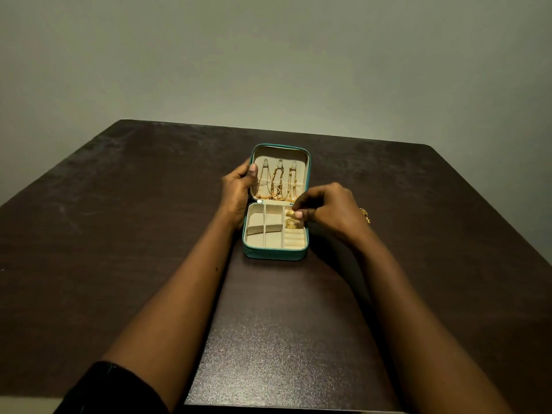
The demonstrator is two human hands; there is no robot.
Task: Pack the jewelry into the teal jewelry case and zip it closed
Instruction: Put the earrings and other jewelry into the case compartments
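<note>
Open teal jewelry case (276, 254) lying near the middle of the dark table (119, 234), lid (309, 174) folded back away from the person. Three gold chains (279, 182) hang side by side inside the lid. The left hand (237, 192) grips the lid's left edge, thumb hooked over the rim, steadying the case. The right hand (328, 207) pinches a small gold piece (290, 213) between thumb and fingertip, low over the far right compartment of the base, where other gold items (290, 224) already lie. The step in hand appears to be the loading of small pieces, with packing well advanced and zipping not yet begun. The next move probably calls for a release into that compartment, clear of the divider, then a reach for one more gold item (365, 215) that rests on the table just beyond the right hand; its kind is too small to tell. The two left compartments and the ring rolls (294, 239) look unfilled. Possible obstacles to closing: the chains' lower ends gather at the hinge line and could catch there or in the zip. A black sleeve (113, 389) shows on the left arm; a plain wall (268, 55) stands behind.
</note>
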